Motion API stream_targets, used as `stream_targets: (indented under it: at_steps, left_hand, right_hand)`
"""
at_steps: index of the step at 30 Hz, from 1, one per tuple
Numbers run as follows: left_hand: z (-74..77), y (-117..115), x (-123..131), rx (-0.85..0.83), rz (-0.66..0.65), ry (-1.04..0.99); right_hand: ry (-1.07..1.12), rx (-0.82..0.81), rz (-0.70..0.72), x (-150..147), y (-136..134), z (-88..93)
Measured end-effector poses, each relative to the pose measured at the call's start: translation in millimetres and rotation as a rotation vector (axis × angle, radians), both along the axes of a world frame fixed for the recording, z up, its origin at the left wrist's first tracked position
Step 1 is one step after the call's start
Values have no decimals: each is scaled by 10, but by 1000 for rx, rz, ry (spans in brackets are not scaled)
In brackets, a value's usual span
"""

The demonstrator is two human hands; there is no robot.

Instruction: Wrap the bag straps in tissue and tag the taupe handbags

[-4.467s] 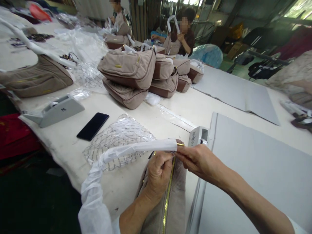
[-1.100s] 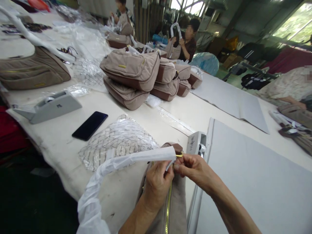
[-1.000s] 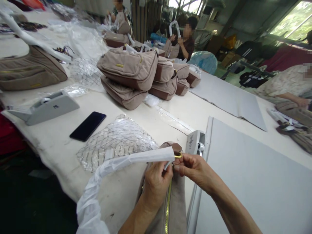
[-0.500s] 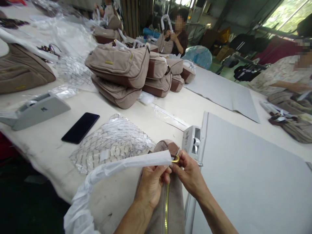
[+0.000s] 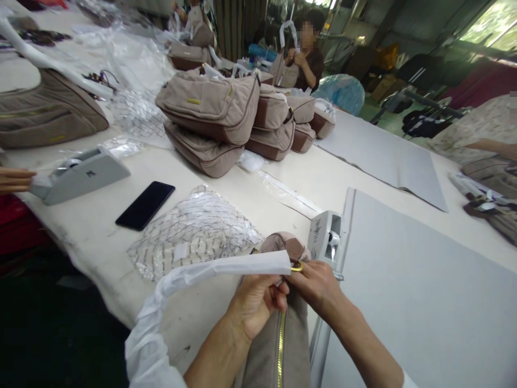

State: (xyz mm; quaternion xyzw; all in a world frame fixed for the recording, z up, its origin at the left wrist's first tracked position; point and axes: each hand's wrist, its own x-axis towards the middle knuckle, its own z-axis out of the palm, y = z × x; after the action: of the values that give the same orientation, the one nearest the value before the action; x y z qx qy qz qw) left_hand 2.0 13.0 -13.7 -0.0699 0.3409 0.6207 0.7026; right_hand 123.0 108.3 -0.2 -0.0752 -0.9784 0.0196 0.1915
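Note:
A taupe handbag (image 5: 297, 345) with a gold zipper (image 5: 281, 345) lies below my hands. Its strap (image 5: 226, 267), wrapped in white paper, curves out to the left and ends at a gold hook (image 5: 298, 267). My left hand (image 5: 254, 304) is closed under the strap's end, thumb along its lower edge and the other fingers curled. From the right, my right hand (image 5: 319, 283) comes in beside the hook, fingers bent together. Its fingertips are hidden behind the strap's end and my left hand, so what they pinch does not show.
A tape dispenser (image 5: 325, 237) stands just beyond the bag; another (image 5: 86, 175) is at the left, near another person's hand (image 5: 16, 180). A phone (image 5: 146, 206) and patterned plastic bag (image 5: 197, 231) lie between. Stacked handbags (image 5: 210, 108) rise behind. Grey sheet (image 5: 420, 285) covers the right.
My right hand has turned, its fingers moving from around the hook to lower behind the strap's end. Another person's hand has appeared at the left dispenser. The view has shifted slightly left.

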Motion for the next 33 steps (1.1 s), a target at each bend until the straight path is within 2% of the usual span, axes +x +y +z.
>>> stream_targets:
  at_steps: [4,7,12,16,18,21,24,29,31,33]
  left_hand:
    - [23,0,7,46,-7,-76]
    - [10,-1,28,102,-7,-26]
    - [-6,-54,72,134,21,362]
    - [25,-127,87,72,61,766]
    - [47,-154,79,92,60,973]
    - [63,-185,67,107,61,1159]
    - [44,-213,66,96,60,1182]
    - [-1,-223,50,176,124,1267]
    - [10,-221,38,193,130,1270]
    - [33,-230,27,197,110,1245]
  right_hand:
    - [102,90,-13,-92,3,-34]
    - [171,82,-72,-92,-56,-73]
    - [259,-98,-211,164,-244,-157]
    - [389,-297,-538,356,-383,-255]
    - [385,-387,-611,340,-392,-230]
    - [394,-427,-589,210,-344,-84]
    - [415,-458,-548,81,-317,62]
    - [437,-503,-573,-1,-299,170]
    - [364,-475,-500,-59,-219,244]
    - [194,-499,-368,-157,-96,321]
